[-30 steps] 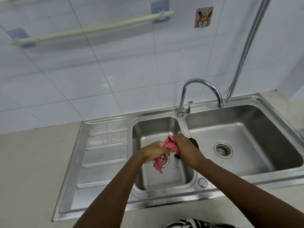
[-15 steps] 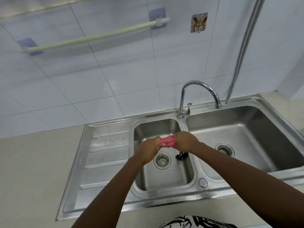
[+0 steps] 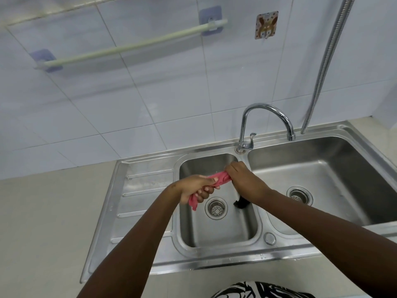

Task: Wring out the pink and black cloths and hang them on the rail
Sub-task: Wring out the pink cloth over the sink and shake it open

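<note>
The pink cloth (image 3: 221,178) is twisted into a tight rope above the small left basin (image 3: 217,233). My left hand (image 3: 196,188) grips its lower left end, and a short pink tail hangs below the fist. My right hand (image 3: 242,179) grips the upper right end. The black cloth (image 3: 241,203) lies in the basin under my right wrist, mostly hidden. The pale rail (image 3: 133,45) runs along the tiled wall at upper left with nothing hanging on it.
A chrome tap (image 3: 266,117) arches over the divider of the steel double sink (image 3: 354,173). A metal hose (image 3: 324,61) hangs down the wall at right. A sticker hook (image 3: 266,24) is right of the rail. The drainboard (image 3: 141,203) and beige counter lie left.
The bunched pink cloth has been pulled out and twisted into a rope between both hands. My hands have moved apart and risen slightly above the basin.
</note>
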`<action>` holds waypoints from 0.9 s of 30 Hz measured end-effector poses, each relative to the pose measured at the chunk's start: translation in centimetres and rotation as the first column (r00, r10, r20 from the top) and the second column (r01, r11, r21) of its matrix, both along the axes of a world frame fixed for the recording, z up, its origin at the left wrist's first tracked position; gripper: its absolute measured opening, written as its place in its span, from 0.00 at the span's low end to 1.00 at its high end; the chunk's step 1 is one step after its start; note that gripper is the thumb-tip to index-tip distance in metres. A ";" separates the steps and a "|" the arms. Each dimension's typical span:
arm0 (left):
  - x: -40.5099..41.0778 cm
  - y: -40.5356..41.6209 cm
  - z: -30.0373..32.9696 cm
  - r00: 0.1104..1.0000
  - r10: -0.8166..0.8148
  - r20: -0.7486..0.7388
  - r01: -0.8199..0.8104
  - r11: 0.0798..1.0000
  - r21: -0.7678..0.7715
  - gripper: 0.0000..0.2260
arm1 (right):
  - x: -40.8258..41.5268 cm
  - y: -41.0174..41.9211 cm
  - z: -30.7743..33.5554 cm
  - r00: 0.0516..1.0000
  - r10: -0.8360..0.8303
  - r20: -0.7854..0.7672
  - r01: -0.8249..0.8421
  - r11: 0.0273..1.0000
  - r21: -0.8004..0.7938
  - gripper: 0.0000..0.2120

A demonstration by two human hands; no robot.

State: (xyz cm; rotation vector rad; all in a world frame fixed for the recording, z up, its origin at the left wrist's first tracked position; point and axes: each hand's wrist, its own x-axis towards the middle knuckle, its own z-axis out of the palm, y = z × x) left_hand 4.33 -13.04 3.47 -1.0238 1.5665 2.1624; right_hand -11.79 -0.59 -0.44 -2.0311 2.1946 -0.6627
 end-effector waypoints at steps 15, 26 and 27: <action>0.0 2.6 0.6 0.959 -0.200 0.202 0.257 0.302 -0.918 0.13 | -1.5 -2.0 1.3 0.991 -0.071 0.110 0.028 0.937 0.348 0.05; 0.6 2.7 -0.1 0.979 -0.130 0.156 0.193 0.356 -0.914 0.17 | -0.7 -1.4 0.5 0.982 -0.005 0.187 -0.027 0.986 0.167 0.14; 0.4 2.6 0.3 0.979 -0.123 0.164 0.203 0.467 -0.861 0.17 | -0.8 -1.4 0.4 0.998 0.027 0.055 -0.032 0.994 0.104 0.15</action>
